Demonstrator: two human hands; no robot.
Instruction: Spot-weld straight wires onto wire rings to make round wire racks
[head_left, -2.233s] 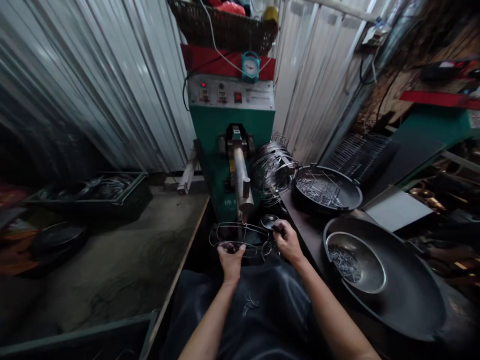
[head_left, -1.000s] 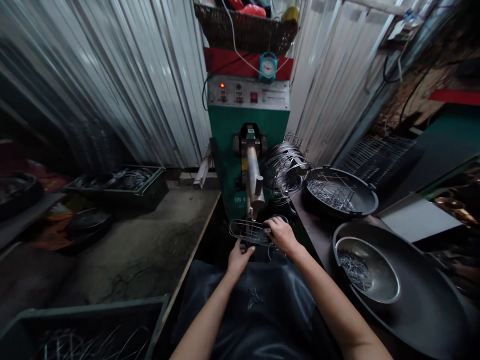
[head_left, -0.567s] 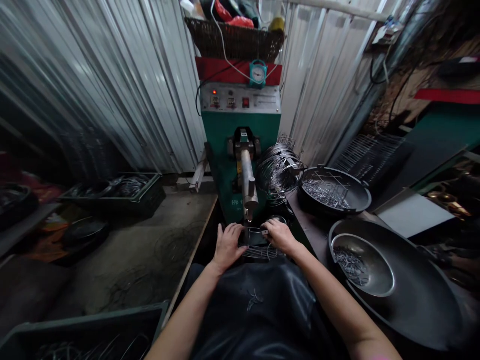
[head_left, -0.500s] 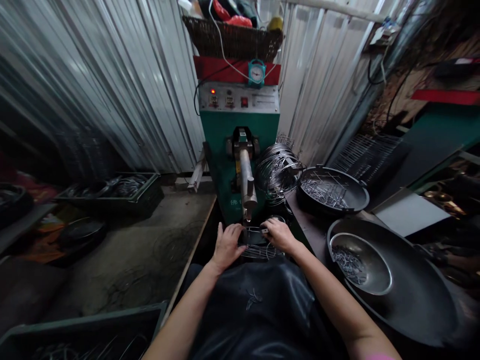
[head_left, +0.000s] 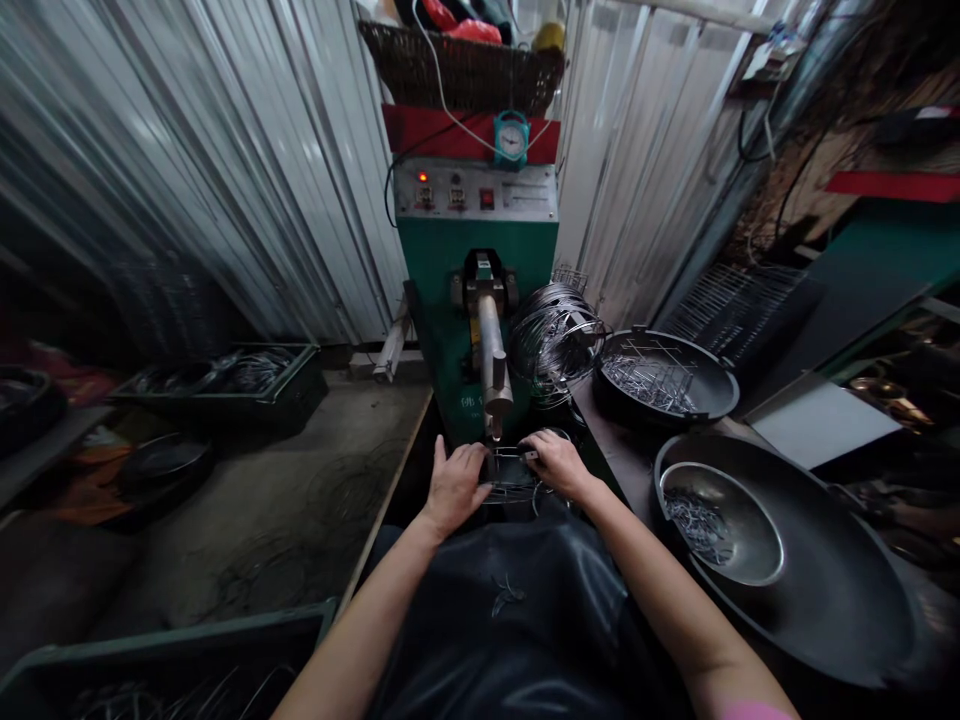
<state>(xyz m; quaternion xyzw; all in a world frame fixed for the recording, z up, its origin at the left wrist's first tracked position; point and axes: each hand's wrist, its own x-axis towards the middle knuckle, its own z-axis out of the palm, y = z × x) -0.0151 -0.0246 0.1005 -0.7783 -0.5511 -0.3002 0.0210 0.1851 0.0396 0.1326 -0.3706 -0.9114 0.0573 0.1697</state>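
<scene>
Below the metal electrode arm (head_left: 495,370) of a green spot-welding machine (head_left: 435,270), both hands work at a round wire frame (head_left: 514,491). My left hand (head_left: 454,490) grips its left side, fingers curled at the wire and one digit sticking up. My right hand (head_left: 556,466) is closed at the right side, fingertips beside a small dark block (head_left: 531,456). The electrode tip (head_left: 496,434) is just above the wires between the hands. Fingers and shadow hide part of the frame.
To the right of the machine hang wire rings (head_left: 555,335). Further right are a black pan (head_left: 724,390) with wire pieces and a large wok (head_left: 840,590) holding a steel bowl (head_left: 765,545) of short wires. Green crates (head_left: 292,390) stand on the left floor.
The view has shifted very slightly. Both hands stay at the wire frame under the electrode, with hardly any movement.
</scene>
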